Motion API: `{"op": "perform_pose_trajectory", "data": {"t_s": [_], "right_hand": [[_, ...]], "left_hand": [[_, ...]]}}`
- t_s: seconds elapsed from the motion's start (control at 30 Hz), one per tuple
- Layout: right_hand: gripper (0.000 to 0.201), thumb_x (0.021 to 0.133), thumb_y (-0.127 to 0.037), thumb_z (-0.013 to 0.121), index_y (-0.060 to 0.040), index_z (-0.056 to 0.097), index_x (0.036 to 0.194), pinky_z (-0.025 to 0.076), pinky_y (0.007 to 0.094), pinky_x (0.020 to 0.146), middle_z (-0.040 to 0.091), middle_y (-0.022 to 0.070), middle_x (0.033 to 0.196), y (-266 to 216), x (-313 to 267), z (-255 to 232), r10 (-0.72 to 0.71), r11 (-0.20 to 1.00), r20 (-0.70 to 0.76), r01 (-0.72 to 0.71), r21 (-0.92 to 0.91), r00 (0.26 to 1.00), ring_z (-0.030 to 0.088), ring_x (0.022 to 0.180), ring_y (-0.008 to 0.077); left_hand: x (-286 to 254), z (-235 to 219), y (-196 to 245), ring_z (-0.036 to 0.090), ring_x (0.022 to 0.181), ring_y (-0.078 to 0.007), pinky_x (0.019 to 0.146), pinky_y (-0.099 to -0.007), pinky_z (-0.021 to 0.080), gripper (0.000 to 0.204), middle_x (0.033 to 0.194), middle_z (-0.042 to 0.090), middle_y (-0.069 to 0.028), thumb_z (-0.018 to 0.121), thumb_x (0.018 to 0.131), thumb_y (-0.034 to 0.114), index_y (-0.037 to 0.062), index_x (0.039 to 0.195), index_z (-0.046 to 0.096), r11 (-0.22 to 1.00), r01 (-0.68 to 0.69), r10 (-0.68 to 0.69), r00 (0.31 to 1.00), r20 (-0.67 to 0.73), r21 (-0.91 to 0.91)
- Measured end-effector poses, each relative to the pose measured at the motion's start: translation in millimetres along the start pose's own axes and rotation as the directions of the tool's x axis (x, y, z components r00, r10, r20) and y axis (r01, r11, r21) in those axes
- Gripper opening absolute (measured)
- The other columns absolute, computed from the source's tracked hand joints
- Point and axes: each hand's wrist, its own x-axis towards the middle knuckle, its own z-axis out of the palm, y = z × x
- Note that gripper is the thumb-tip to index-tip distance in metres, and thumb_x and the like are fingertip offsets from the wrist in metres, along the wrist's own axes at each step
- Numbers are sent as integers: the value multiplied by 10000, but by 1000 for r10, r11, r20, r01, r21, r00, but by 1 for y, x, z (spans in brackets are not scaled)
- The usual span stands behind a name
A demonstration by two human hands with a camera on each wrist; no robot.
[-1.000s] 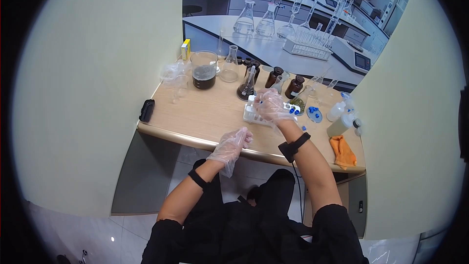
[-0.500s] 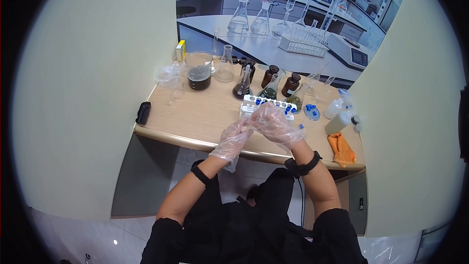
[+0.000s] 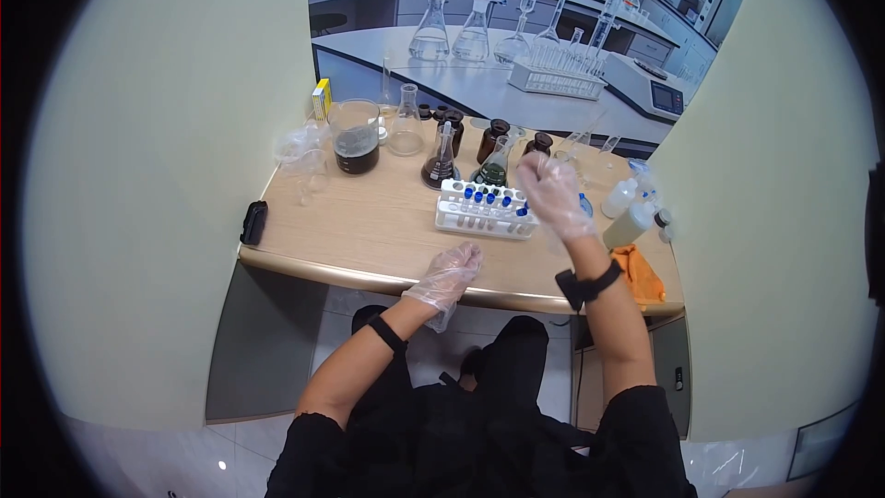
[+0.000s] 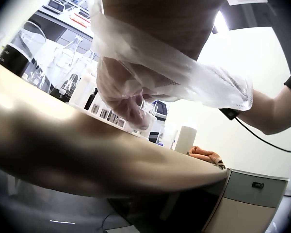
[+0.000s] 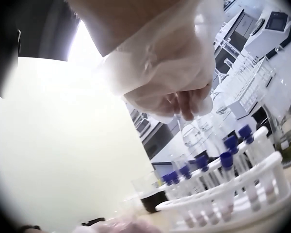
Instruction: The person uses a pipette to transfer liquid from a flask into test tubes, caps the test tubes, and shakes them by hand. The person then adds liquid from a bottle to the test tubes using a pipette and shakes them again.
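Note:
My left hand [image 3: 447, 275], in a clear plastic glove, hovers near the table's front edge with its fingers bent inward. My gloved right hand [image 3: 556, 195] is raised at the right end of a white test tube rack [image 3: 461, 224], its fingertips drawn together and pointing down in the right wrist view. Whether either hand pinches something small, I cannot tell. Several tubes with blue caps [image 3: 478, 198] stand in the rack. Just behind it are a conical flask [image 3: 441, 171] of dark liquid and another flask [image 3: 494, 171] with dark green contents. A blue-tinted dish is mostly hidden behind my right hand.
At the back left stand a large beaker [image 3: 356, 148] of dark liquid and a clear conical flask [image 3: 406, 129]. Brown bottles [image 3: 495, 138] line the back. Plastic bottles [image 3: 631, 224] and an orange cloth [image 3: 643, 275] sit at the right. A black object [image 3: 253, 223] lies at the left edge.
My right hand went from the rack to meet my left hand, then moved away right and up beside the rack's right end. The left hand stayed near the front edge, shifting slightly.

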Motion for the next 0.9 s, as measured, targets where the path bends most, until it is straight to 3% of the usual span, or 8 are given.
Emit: {"op": "perform_pose_trajectory", "data": {"t_s": [0.07,0.1,0.2,0.3,0.53,0.73,0.8,0.9], "right_hand": [[354,956,-373,692,-31,750,1026,559,449,821,760,214,935,23,35,-2,18,937,-51,-35,-347,999,733,891,361],[354,956,-373,692,-31,750,1026,559,449,821,760,214,935,27,48,-1,16,938,-49,-32,-346,999,733,891,361],[507,948,-492,662,-8,753,1068,545,472,923,754,250,1010,34,83,4,260,886,-12,-243,-396,966,718,1010,420],[538,941,-501,647,11,758,1065,527,466,970,742,276,1057,37,102,11,208,851,48,-156,-501,977,694,1074,435],[527,915,-457,618,38,758,1028,515,455,985,723,300,1115,62,122,23,226,862,152,-125,-492,962,668,1115,448],[432,914,-407,643,2,766,980,543,458,863,725,292,997,104,131,38,160,894,116,-94,-438,980,693,969,448],[381,923,-379,656,-13,763,934,546,453,797,721,278,927,110,131,40,20,890,138,46,-454,990,695,901,441],[372,931,-368,660,-9,753,903,547,453,783,716,269,909,114,132,42,36,903,100,10,-430,994,693,892,439]], "left_hand": [[0,-4,4,699,838,-294,774,-390,541,176,931,716,-133,572,1049,187,57,1153,629,999,26,-28,999,35,48],[0,-6,6,702,847,-303,772,-397,538,180,935,715,-139,574,1047,191,59,1156,625,997,65,-69,995,68,51],[1,-3,2,696,841,-308,766,-403,528,179,925,705,-143,576,1047,199,61,1152,620,993,66,-75,993,91,100],[-1,0,-5,674,816,-292,758,-397,515,172,895,683,-137,576,1054,211,65,1133,619,993,33,-42,996,79,115],[0,-2,-3,621,785,-221,753,-343,494,129,868,651,-101,563,1067,182,72,1105,617,993,114,-116,988,105,25],[1,6,-14,574,792,-134,758,-306,493,119,888,624,-32,570,1076,171,71,1123,615,960,200,-183,978,98,-196],[1,5,-15,572,794,-133,762,-304,494,115,889,621,-29,571,1075,165,71,1125,613,972,188,-174,979,102,-144],[2,1,-11,568,799,-132,769,-299,492,108,895,621,-25,571,1073,155,70,1127,609,975,199,-186,975,123,-100]]}}
